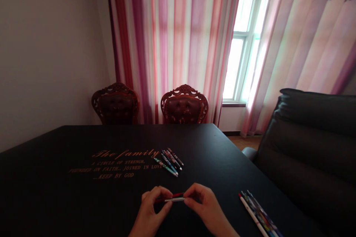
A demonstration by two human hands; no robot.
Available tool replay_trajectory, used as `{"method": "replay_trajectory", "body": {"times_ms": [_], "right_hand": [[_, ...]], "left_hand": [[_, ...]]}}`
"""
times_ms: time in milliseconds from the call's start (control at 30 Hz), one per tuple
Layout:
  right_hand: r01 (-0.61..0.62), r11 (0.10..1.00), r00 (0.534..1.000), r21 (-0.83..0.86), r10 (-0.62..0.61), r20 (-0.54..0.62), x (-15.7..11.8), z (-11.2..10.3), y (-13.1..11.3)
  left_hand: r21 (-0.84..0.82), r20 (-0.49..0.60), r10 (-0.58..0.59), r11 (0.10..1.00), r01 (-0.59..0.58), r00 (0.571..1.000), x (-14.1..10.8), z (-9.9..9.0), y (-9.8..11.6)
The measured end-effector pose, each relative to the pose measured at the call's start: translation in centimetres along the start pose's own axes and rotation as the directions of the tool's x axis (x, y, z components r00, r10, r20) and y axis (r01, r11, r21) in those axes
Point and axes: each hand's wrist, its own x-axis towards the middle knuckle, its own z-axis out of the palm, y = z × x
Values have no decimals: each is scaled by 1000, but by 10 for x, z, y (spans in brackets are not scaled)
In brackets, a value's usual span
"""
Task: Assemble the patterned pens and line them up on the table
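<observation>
Near the front of the black table, my left hand point(155, 203) and my right hand point(203, 202) face each other, thumbs and fingers closed on opposite ends of a red and white pen point(178, 199). It lies level between the fingertips, just above the tabletop. A red strip runs along the far side and a white or silver one along the near side; I cannot tell whether these are one pen or two. Fingers cover both ends. Beyond my hands lies a loose group of several patterned pens point(169, 161), roughly side by side.
At right on the black table point(41, 200) lies a second bunch of pens point(260, 213), one white with a red tip. A dark leather armchair point(311, 148) stands by the right edge. Two carved chairs point(185, 109) are at the far edge, before striped curtains point(180, 44).
</observation>
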Motion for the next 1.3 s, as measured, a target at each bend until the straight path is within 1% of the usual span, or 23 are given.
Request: {"method": "replay_trajectory", "body": {"times_ms": [67,133,233,300,367,467,533,600,633,767,867,1000,1133,1300], "right_hand": [[-32,999,999,2,32,4,-2,6,2],[-51,998,998,26,50,25,-4,13,3],[-60,996,997,70,56,58,-7,21,3],[-58,994,997,90,53,64,-9,25,2],[-57,992,996,109,49,71,-10,28,1],[-67,989,996,134,58,71,-10,30,-1],[-77,988,996,130,70,57,-9,28,-2],[-68,992,998,107,66,25,-6,21,-2],[-58,994,998,89,59,-2,-4,15,-1],[-29,999,991,18,31,-134,7,-15,4],[-21,1000,984,6,22,-180,11,-30,7],[-5,1000,984,2,6,-180,11,-35,8],[0,1000,984,-5,-1,-181,11,-36,9],[-22,999,985,-23,18,-170,13,-40,14]], "left_hand": [[53,28,53,997,-55,998,-2,0,3],[116,65,136,983,-143,989,-3,0,5],[205,139,265,935,-289,954,-4,-2,6],[254,189,327,894,-368,926,-4,-2,6],[301,218,362,858,-415,906,-5,-2,6],[357,229,386,821,-446,893,-6,-1,4],[363,246,400,807,-467,883,-6,-2,2],[358,255,399,807,-470,881,-4,-5,1],[363,250,390,811,-459,886,-3,-7,-1],[447,171,310,822,-354,935,4,-15,-8],[478,131,269,826,-299,954,8,-16,-14],[458,148,246,842,-287,958,9,-14,-18],[429,167,227,859,-277,960,10,-12,-16],[424,174,213,865,-268,962,9,-12,-13]]}}
